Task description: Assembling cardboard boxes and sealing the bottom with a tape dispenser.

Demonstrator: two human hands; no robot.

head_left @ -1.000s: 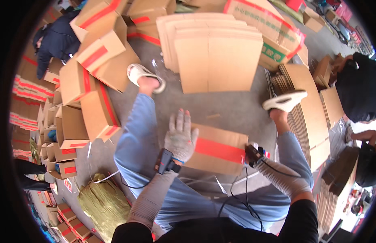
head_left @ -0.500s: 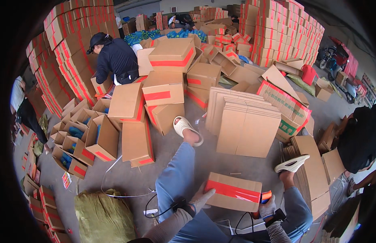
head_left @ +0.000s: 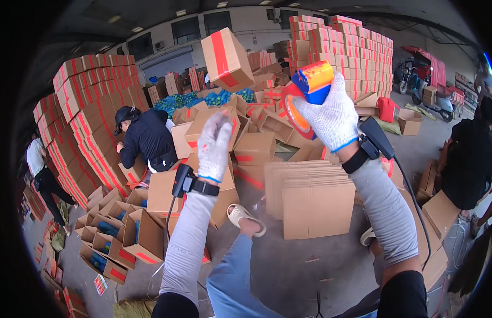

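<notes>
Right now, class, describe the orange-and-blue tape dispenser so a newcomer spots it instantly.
Find the tall stack of red-taped cardboard boxes at upper right. By its lower left, the person's white-gloved right hand holds the orange-and-blue tape dispenser. Its bright colours and round roll set it apart from the brown boxes.

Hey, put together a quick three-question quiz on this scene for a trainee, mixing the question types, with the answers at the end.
1. Which hand holds the orange and blue tape dispenser?
2. True or false: the left hand is gripping a carton.
3. What colour is the tape stripe on the carton seen above the left hand? A) green, B) white, C) red.

Key:
1. The right hand.
2. False; it is raised and holds nothing visible.
3. C.
</notes>
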